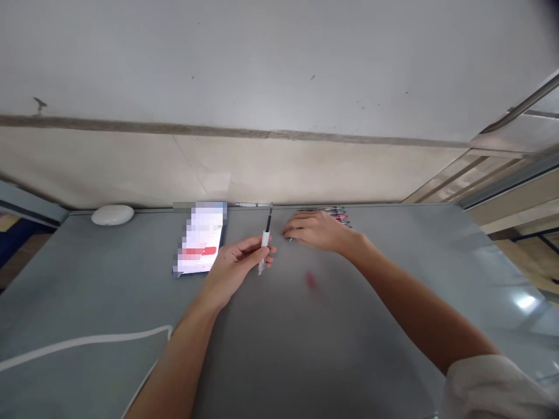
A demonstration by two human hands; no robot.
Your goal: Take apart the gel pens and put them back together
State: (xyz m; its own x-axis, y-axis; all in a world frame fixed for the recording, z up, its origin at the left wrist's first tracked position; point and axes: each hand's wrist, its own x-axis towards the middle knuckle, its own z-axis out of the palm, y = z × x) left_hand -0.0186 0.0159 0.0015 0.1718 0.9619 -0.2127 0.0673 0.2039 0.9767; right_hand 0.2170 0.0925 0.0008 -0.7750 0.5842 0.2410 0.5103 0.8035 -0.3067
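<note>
Landmark: one phone, face up on the grey table; screen lit and pixelated, presumably turned upward for reading.
Pen in hand: one white-barrelled pen, right of the phone; dark, narrower section and metallic tip point away from the person, an angle that probably keeps this end accessible.
Left hand: just right of the phone, covering its near right corner in view; thumb and fingers pinched closed on the white barrel, apparently low so the dark section stays uncovered.
Right hand: farther right of the phone, low over the table; fingers curled, partly open, a small metallic piece showing beneath. Whether it grips that cannot be told.
Pen group: several slim pens, dark with some red, well right of the phone, partly hidden; laid side by side, likely for easy picking.
Lone item: one pale slim stick, perhaps a pen, just right of the phone's far end.
White case: one, oval, well left of the phone, seemingly out of the way.
White cable: left of the phone, nearer the person.
Red patch: blurred, right of the phone; object or reflection, unclear.
</note>
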